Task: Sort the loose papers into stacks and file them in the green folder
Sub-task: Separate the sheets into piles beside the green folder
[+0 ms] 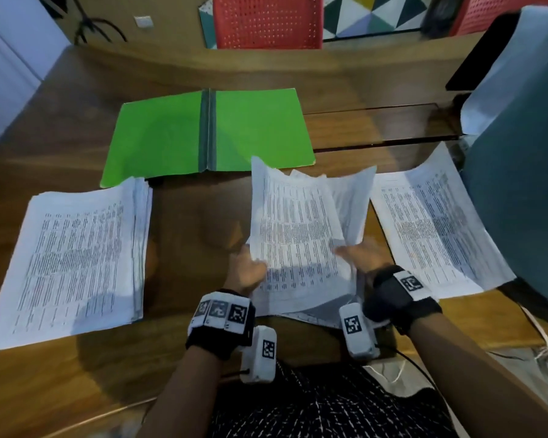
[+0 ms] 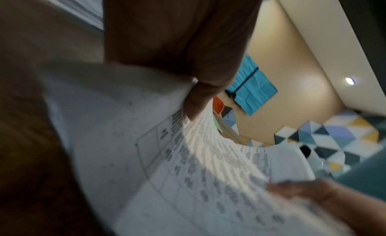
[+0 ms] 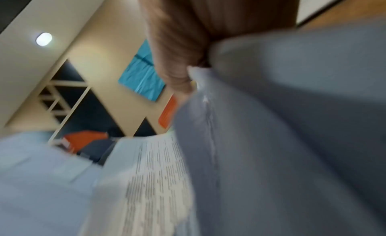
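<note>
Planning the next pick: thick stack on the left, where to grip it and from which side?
Likely by both long side edges, hands coming in from left and right. The left stack lies flat on the table, thick, with sheets fanned along its right edge; squaring them first should stop slipping.

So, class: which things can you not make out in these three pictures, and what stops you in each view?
- Printed text on the held papers: too small in the head view, blurred in both wrist views.
- Right hand fingers: hidden behind the sheets.
- Left stack: sheet count unreadable.
- Green folder: any fastener unclear.
</note>
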A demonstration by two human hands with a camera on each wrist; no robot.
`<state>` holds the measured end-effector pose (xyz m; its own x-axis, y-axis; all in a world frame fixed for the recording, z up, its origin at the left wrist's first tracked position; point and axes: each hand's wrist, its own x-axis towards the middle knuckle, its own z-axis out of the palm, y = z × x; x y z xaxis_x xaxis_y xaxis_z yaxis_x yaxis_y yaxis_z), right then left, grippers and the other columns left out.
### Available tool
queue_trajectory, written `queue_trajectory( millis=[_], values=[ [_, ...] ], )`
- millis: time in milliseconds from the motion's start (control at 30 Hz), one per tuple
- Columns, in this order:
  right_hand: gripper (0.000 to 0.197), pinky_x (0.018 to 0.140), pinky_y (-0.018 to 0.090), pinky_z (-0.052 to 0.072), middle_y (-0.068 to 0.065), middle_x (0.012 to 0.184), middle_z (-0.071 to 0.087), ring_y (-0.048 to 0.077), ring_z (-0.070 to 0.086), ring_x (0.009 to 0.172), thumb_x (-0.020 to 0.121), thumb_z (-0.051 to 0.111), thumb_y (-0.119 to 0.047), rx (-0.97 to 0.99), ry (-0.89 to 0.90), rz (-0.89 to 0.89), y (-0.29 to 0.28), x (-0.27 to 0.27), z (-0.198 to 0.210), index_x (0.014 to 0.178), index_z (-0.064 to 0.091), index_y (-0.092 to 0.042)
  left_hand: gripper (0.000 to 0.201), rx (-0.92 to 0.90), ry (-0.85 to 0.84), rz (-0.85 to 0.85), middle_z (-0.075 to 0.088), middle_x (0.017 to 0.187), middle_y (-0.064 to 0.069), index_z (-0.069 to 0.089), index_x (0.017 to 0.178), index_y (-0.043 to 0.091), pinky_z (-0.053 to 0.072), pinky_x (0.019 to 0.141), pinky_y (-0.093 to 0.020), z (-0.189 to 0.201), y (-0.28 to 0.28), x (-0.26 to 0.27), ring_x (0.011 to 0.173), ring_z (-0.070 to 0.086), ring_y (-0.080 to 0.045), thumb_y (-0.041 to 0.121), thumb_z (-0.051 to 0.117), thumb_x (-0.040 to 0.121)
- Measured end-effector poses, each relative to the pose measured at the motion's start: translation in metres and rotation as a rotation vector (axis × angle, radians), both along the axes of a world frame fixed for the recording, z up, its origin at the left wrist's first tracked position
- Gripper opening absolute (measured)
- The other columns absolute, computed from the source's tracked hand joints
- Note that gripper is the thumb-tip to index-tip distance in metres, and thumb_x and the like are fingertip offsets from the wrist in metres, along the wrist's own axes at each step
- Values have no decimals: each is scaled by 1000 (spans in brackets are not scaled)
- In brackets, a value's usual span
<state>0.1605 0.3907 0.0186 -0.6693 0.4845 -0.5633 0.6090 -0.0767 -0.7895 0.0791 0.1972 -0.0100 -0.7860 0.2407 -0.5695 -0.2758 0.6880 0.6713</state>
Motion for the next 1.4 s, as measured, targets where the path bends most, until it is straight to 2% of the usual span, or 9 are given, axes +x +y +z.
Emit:
queue_trajectory(
  millis=[167, 300, 400, 500, 600, 733, 967, 1133, 1400],
  values=[
    [28, 95, 40, 48, 15, 107, 65, 29, 61, 100, 87, 59, -6, 164, 181, 89, 3, -8, 50, 114, 56, -3, 78, 491, -225, 367, 56, 127, -12, 45, 123, 2, 45, 101, -43, 7, -17, -5, 113, 58, -26, 36, 84, 64],
    [23, 84, 25, 48, -9, 90, 59, 5, 57, 86, 86, 60, -3, 108, 450, 107, 13, -7, 95, 100, 54, -20, 46, 750, -219, 383, 60, 128, -16, 53, 129, 6, 47, 95, -39, 37, -22, -8, 117, 58, -29, 26, 60, 89],
    [33, 95, 35, 46, -9, 96, 60, 19, 58, 97, 83, 62, 2, 54, 514, 50, 18, -11, 100, 98, 53, -26, 33, 795, -23, 194, 75, 75, 8, 76, 86, 30, 54, 71, -29, 73, -26, -22, 68, 69, -5, 45, 84, 58],
    [37, 97, 36, 45, -6, 95, 60, 21, 57, 100, 80, 63, 5, 108, 509, 1, 14, -10, 96, 106, 49, -18, 31, 815, 232, 180, 75, 79, 19, 74, 78, 40, 53, 87, -38, 111, -27, -30, 78, 69, 0, 9, 70, 74],
    [37, 78, 14, 52, -12, 90, 65, 3, 64, 86, 76, 67, 4, 88, 576, 33, 9, -7, 92, 102, 54, -19, 32, 891, 310, 167, 75, 84, 19, 65, 94, 28, 57, 76, -25, 131, -27, -32, 83, 69, 1, 5, 68, 72],
    [39, 69, 7, 52, -18, 86, 68, -13, 64, 78, 73, 71, 5, 76, 549, 171, 11, -9, 77, 96, 57, -24, 30, 811, 214, 106, 75, 84, 12, 61, 96, 9, 57, 71, -23, 112, -21, -29, 80, 70, 0, 7, 70, 67],
    [76, 105, 51, 33, 9, 134, 45, 31, 38, 128, 67, 78, -33, 675, -81, 254, 40, -18, 10, 131, 39, -18, 41, 536, 177, 171, 54, 114, -16, 47, 123, -9, 51, 83, -27, 62, 7, -21, 106, 51, -27, -10, 58, 84],
    [74, 107, 53, 26, 15, 148, 25, 38, 23, 136, 74, 70, -25, 789, -487, 150, 54, -1, -21, 135, 30, -16, 28, 441, 207, 257, 63, 105, -11, 57, 115, 0, 51, 86, -35, 54, 2, -31, 96, 60, -26, 7, 59, 88],
    [35, 94, 44, 43, 28, 125, 50, 43, 48, 116, 85, 50, 3, 816, -344, 156, 74, 2, -15, 120, 49, 3, 40, 131, 129, 129, 63, 106, -37, 57, 105, -22, 51, 85, -52, 23, -3, -17, 104, 61, -49, 13, 62, 87]
  ],
)
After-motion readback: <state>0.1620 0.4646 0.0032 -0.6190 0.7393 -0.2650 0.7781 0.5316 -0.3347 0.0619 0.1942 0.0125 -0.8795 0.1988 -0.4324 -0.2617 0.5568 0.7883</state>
